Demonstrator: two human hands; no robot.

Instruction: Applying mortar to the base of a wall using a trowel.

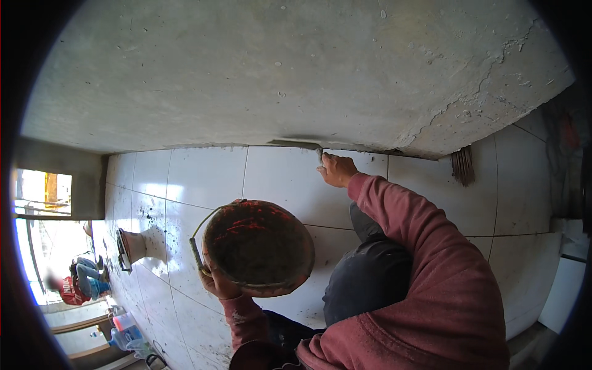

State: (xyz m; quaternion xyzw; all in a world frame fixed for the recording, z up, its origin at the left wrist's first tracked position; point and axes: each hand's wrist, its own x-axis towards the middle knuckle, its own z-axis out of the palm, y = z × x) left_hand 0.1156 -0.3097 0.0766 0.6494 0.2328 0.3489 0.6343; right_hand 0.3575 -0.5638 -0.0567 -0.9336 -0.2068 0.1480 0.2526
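Note:
My right hand point(337, 170) is closed round the handle of a trowel point(297, 143). Its narrow blade lies flat along the foot of the grey plastered wall point(246, 68), right where wall and floor meet. My left hand point(220, 284) grips the near left side of a round bucket point(259, 246), beside its wire handle point(195, 250). The bucket is tilted so its mouth faces me. Its inside is dark, with reddish streaks on the far side, and what lies at the bottom is too dark to make out.
White floor tiles point(203, 179) carry dark crumbs. Broom-like bristles point(462, 166) lie by the wall at right, near a long crack point(444, 111). Another bucket point(137, 245) stands at left. Farther off, a person in red point(75, 290) is low down near plastic containers point(126, 330).

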